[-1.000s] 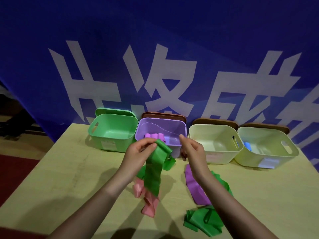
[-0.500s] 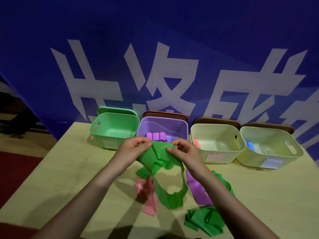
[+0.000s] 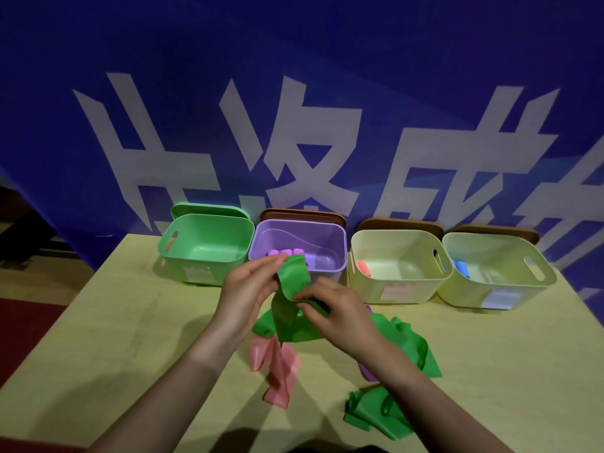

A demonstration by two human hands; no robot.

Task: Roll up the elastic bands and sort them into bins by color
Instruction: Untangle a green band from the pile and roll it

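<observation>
Blue banner cloth (image 3: 327,76) with large white characters hangs behind a pale wooden table (image 3: 114,322). Along the table's far edge stand four bins: a green bin (image 3: 209,248), a purple bin (image 3: 322,243) holding purple rolls (image 3: 287,252), a cream bin (image 3: 400,266) with a pink roll (image 3: 363,267), and a second cream bin (image 3: 496,273) with a blue roll (image 3: 461,268). Above the table, in front of the purple bin, the left hand (image 3: 246,295) and right hand (image 3: 340,312) both pinch a green band (image 3: 292,282), fingers clamped on its upper end while the rest hangs down. On the table lie a pink band (image 3: 277,371), another green band (image 3: 411,348), a purple band (image 3: 369,374) mostly hidden under the right arm, and a folded green band (image 3: 369,413).
</observation>
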